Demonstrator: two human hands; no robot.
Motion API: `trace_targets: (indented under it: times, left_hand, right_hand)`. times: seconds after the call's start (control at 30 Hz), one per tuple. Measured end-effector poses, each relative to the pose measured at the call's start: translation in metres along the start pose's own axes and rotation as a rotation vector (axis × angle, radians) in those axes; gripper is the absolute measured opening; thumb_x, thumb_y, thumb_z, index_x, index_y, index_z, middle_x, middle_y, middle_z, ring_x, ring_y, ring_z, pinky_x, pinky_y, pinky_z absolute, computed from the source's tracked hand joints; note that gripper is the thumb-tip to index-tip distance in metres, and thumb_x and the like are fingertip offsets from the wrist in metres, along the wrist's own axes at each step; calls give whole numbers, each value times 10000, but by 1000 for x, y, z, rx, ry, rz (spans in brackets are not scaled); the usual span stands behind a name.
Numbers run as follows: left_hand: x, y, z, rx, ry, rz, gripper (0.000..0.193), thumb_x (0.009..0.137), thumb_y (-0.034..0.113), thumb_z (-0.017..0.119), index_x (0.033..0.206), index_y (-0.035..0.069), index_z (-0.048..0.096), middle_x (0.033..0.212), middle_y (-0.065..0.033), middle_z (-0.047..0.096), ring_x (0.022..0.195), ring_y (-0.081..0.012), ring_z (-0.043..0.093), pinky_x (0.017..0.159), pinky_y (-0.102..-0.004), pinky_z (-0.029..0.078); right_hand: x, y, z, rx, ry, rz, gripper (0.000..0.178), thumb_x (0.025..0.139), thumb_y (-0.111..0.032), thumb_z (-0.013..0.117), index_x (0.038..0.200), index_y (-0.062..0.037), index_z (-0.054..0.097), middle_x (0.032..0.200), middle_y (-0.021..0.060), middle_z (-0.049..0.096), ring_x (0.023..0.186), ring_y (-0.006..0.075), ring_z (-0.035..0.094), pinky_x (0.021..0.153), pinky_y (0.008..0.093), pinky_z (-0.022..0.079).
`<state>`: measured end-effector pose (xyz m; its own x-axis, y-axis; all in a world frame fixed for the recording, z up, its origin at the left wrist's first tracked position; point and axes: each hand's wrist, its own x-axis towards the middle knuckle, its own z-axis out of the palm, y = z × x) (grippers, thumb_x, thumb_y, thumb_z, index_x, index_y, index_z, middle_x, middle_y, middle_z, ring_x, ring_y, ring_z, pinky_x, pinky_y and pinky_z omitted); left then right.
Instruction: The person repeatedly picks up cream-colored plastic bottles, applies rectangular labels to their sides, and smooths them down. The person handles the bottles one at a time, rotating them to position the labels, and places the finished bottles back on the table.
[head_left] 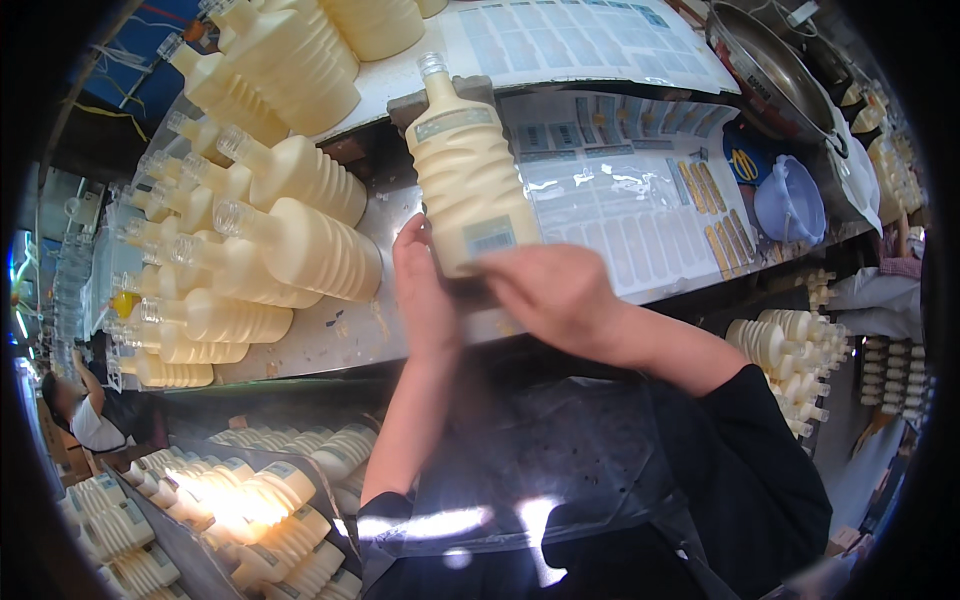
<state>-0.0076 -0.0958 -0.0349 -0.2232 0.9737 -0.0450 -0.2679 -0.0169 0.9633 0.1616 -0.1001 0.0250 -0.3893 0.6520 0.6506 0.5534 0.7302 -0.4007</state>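
A cream-coloured ribbed bottle [472,190] with a clear threaded neck lies in front of me, neck pointing away. It carries one label near its shoulder and another label [490,235] near its base. Along its lower left side my left hand [425,290] is pressed, the fingers partly hidden by the bottle, steadying it. My right hand [565,295] is closed at the bottle's lower right, its fingertips at the bottom label; motion blurs them, and whatever they pinch cannot be made out. Under the bottle's shoulder shows a grey block [405,108].
Several similar bottles [325,250] crowd the table's left side. Label sheets [640,220] lie to the right, some with gold strips, beside a lavender bucket [790,205]. A metal pan [775,75] stands at the far right. Crated bottles [250,500] sit below left; a person [95,420] is at far left.
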Motion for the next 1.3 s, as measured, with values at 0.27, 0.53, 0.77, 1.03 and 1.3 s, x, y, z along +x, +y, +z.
trace_targets:
  times: [0.27,0.53,0.77,1.03,1.3]
  left_hand:
    - [15,0,19,595,55,171,645,984,319,554,1500,-33,392,1423,-236,475,1317,-347,453,1150,-444,330]
    - [20,-9,15,563,37,198,691,970,348,566,1505,-48,381,1442,-268,466,1347,-393,422,1167,-479,304]
    - [13,-4,10,699,-44,173,726,942,327,604,1507,-60,364,1409,-261,474,1320,-410,420,1160,-495,305]
    - [14,-11,1,651,-70,180,716,961,350,618,1507,-49,385,1406,-241,474,1330,-379,421,1161,-473,316]
    - [21,9,-6,1,-29,-67,408,1094,178,490,1464,6,508,1290,-87,612,1194,-158,564,1061,-304,432]
  right_hand:
    - [-2,15,-10,162,7,625,295,875,-136,765,1147,-82,664,676,80,693,583,169,676,559,297,505]
    - [7,16,-9,278,64,732,349,899,-254,723,1191,-108,600,718,151,701,673,358,717,616,431,554]
    - [2,44,-1,91,96,612,329,891,-162,773,1180,-86,636,596,63,620,519,157,598,525,302,452]
    - [3,58,-1,49,223,374,295,856,-12,765,1133,-60,678,867,111,732,694,199,691,644,305,547]
    - [9,7,-15,39,-61,-207,276,724,-21,736,996,-64,742,1000,78,753,849,242,730,701,345,547]
